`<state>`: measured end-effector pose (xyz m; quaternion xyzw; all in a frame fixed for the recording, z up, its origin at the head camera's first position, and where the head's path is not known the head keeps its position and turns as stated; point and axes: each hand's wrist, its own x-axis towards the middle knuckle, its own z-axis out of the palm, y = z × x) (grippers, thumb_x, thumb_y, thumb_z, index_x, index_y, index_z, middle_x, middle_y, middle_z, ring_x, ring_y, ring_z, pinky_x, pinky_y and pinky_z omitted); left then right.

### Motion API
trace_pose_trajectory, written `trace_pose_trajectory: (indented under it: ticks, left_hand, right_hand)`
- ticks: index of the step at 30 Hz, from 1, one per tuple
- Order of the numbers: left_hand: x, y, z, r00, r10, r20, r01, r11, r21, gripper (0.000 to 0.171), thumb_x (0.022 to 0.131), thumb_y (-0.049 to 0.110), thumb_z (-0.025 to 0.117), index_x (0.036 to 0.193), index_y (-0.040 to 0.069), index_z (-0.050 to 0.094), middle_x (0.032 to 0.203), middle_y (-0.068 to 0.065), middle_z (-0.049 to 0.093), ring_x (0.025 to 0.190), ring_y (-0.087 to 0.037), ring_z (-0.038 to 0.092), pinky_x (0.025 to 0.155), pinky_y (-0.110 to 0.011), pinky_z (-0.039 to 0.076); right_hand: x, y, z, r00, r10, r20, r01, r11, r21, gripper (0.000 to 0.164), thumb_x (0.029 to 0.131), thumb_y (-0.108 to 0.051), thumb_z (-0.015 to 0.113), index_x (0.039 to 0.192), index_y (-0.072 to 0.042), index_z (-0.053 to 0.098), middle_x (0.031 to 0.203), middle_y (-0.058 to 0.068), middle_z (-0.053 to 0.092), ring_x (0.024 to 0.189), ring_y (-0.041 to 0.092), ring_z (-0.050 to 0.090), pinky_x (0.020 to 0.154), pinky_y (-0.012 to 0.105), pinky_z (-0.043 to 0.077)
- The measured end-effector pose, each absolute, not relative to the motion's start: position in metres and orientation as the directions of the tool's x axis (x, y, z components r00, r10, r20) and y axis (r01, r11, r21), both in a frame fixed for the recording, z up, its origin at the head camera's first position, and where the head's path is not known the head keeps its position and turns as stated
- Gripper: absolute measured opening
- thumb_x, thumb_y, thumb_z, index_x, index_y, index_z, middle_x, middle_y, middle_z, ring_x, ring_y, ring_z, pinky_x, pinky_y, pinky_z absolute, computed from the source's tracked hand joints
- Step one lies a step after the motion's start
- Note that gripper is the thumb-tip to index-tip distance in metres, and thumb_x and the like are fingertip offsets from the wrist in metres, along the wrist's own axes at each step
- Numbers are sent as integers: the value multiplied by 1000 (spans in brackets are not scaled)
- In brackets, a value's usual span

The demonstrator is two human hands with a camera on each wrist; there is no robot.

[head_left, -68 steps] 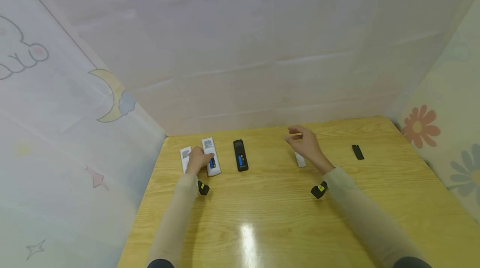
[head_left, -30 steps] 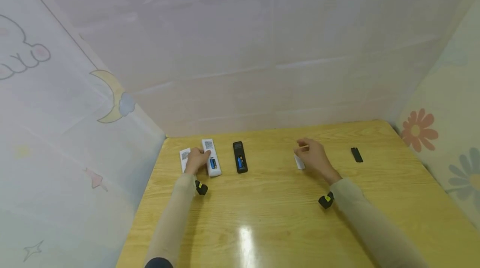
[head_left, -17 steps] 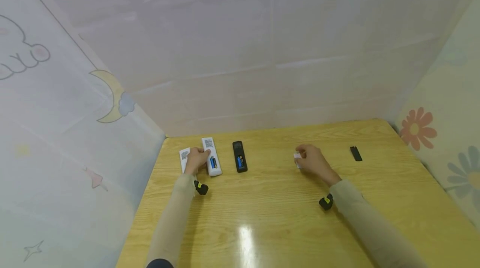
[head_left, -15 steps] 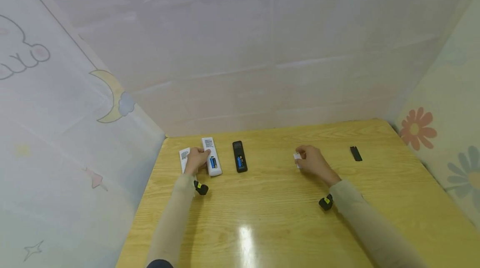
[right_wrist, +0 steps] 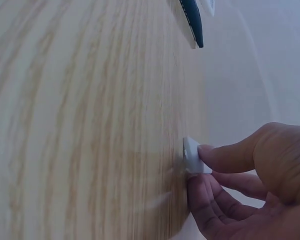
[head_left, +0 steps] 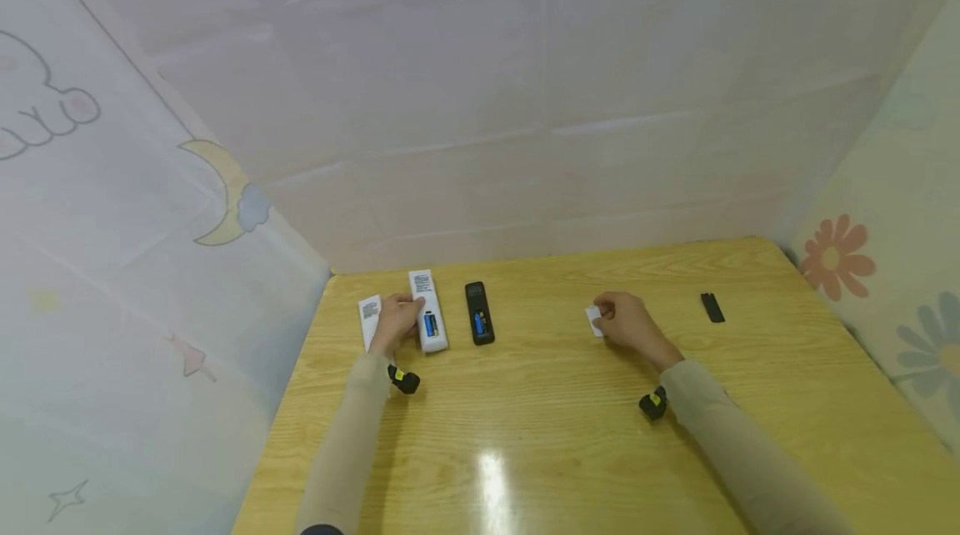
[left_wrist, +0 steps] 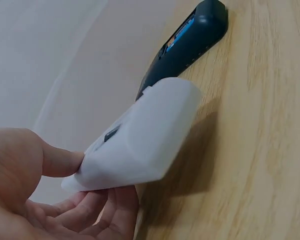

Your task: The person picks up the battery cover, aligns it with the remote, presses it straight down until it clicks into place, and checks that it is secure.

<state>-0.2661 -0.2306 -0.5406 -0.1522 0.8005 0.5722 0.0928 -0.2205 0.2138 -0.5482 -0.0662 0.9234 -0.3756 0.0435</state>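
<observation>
My left hand [head_left: 396,320] grips a white remote control [head_left: 422,283] that lies back side up, batteries showing in its uncovered compartment. In the left wrist view the thumb is on one side of the remote [left_wrist: 150,132] and the fingers curl beneath; its near end is raised above the tabletop, over a shadow. My right hand [head_left: 628,323] pinches a small white battery cover [head_left: 593,322] between thumb and fingers. Seen from the right wrist, the cover [right_wrist: 192,156] stands close to the wood, perhaps touching it.
A black remote [head_left: 474,295] with blue batteries exposed lies right of the white one. Another white remote [head_left: 369,315] is partly hidden behind the left hand. A black battery cover [head_left: 712,307] lies at the right. Fabric-like walls border the wooden table [head_left: 555,418].
The right hand has come down onto the white battery cover and now pinches it, tilting it up. My left hand has taken hold of the white remote and shifted it slightly right.
</observation>
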Motion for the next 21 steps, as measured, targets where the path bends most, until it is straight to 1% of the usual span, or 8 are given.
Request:
trace_pose_trajectory:
  ticks: [5,8,11,14,18,21]
  left_hand:
    - [-266,-230,-543,-932,-144,-331,-358,257,898,56,108,30,63,150,-4,49,136,-27,66,104,-23,71,83,-30,62]
    - [-268,-230,-545,-930,-153,-333,-361,225,905,58,108,30,63,152,-5,48,137,-27,65,105,-25,72,86,-32,63]
    - [-268,-231,-547,-927,-167,-335,-364,199,910,59,109,29,61,153,-7,46,138,-29,64,108,-29,73,91,-36,64]
    - [-268,-232,-548,-923,-176,-343,-374,186,909,59,109,29,61,154,-5,45,139,-28,63,112,-32,73,95,-39,64]
    - [-269,-230,-549,-918,-168,-359,-384,158,909,55,109,29,61,153,-2,46,139,-26,63,111,-30,71,95,-41,63]
    - [-269,-229,-549,-916,-159,-367,-389,141,910,55,109,28,61,153,-1,47,140,-26,63,113,-30,69,98,-44,61]
  right_hand:
    - [-221,214,-548,-987,-157,-37,-84,698,-711,39,96,-3,74,130,14,65,111,26,70,98,34,68,81,40,61]
    - [-222,215,-548,-987,-154,-47,-74,692,-718,38,96,-3,74,129,13,66,111,26,70,97,34,69,80,41,62]
    - [-223,216,-548,-988,-149,-49,-69,693,-718,36,95,-3,75,127,12,67,110,26,70,98,34,70,80,41,62]
    - [-223,217,-548,-989,-144,-44,-70,696,-714,34,95,-5,75,125,10,68,111,25,71,99,36,70,82,44,62]
    - [-223,220,-549,-991,-122,-46,-52,696,-716,31,97,-8,75,124,6,70,113,24,73,104,37,70,86,48,61]
    - [-223,224,-549,-992,-114,-49,-43,684,-728,29,100,-9,72,125,5,70,116,25,73,105,37,71,85,48,62]
